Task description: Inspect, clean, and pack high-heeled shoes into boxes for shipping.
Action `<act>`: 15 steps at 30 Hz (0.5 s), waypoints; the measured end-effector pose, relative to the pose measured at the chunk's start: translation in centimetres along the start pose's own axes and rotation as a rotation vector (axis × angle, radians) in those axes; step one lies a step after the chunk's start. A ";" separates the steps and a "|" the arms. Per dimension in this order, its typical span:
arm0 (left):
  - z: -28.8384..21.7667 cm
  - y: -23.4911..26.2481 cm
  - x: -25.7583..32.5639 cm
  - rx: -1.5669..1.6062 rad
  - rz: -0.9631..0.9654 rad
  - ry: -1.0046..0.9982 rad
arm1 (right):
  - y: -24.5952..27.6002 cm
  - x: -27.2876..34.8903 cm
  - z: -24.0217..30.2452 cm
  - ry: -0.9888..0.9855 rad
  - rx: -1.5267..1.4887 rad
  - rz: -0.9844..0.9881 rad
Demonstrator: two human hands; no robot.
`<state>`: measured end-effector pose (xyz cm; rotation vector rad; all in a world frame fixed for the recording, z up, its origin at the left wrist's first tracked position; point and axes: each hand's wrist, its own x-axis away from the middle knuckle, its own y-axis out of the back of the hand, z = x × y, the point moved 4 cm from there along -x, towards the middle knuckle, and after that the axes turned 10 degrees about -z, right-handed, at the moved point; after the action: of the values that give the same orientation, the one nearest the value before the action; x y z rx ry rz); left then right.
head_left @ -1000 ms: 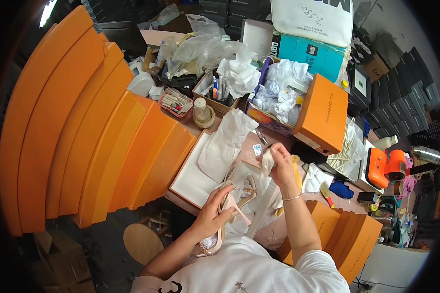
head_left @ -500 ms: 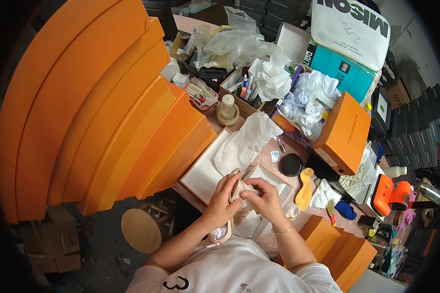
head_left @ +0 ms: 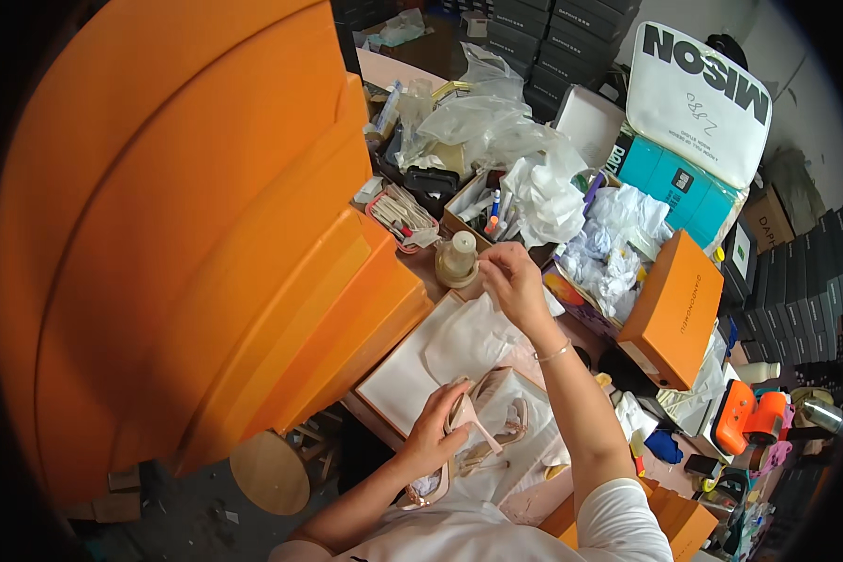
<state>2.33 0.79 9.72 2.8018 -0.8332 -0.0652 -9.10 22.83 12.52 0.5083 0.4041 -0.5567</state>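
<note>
A pale pink high-heeled sandal (head_left: 465, 413) is gripped in my left hand (head_left: 431, 433), its slim heel pointing right toward me. Below that wrist, part of a sandal with white stuffing (head_left: 428, 487) shows. Another strappy sandal (head_left: 512, 423) lies in the open shoebox on white paper. My right hand (head_left: 518, 284) reaches forward, its thumb and fingers pinched at the right side of a squat beige bottle (head_left: 459, 259). Whatever those fingertips pinch is too small to make out. White tissue paper (head_left: 468, 339) lies across a white box lid (head_left: 398, 386) ahead of my left hand.
Tall stacked orange boxes (head_left: 225, 234) rise on the left. Behind the bottle are a pink basket of sticks (head_left: 403, 217) and a box with pens (head_left: 496, 215). A crumpled-paper box (head_left: 618, 239) and an orange shoebox (head_left: 674, 309) stand right. A round stool (head_left: 270, 471) is lower left.
My right hand has left the sandal and moved forward to the beige bottle. My left hand keeps hold of the sandal, now with its heel showing. The view has shifted, with the orange stack looming larger.
</note>
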 end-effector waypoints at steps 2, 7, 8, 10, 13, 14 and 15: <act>0.7 0.5 0.0 0.011 -0.017 -0.004 | -1.7 -1.4 -1.3 -0.025 0.050 -0.008; 2.2 1.2 0.3 0.026 -0.036 0.031 | -4.1 -2.6 -2.4 0.191 0.288 -0.018; 2.3 1.3 0.3 0.027 -0.035 0.037 | -4.6 -2.4 -3.2 0.237 0.329 -0.022; 2.2 1.3 0.3 0.035 -0.024 0.042 | -4.8 -1.7 -3.8 0.273 0.354 -0.037; 2.4 1.2 0.6 0.043 -0.016 0.045 | -5.0 -0.1 -4.0 0.258 0.327 -0.059; 2.5 1.2 0.7 0.046 -0.013 0.049 | -5.1 0.3 -4.0 0.243 0.308 -0.066; 2.4 1.1 0.7 0.045 -0.002 0.050 | -5.3 0.4 -4.2 0.196 0.299 -0.073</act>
<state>2.07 -1.00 7.60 2.8336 -0.8300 0.0235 -12.82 21.13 7.08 0.8420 0.5306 -0.6440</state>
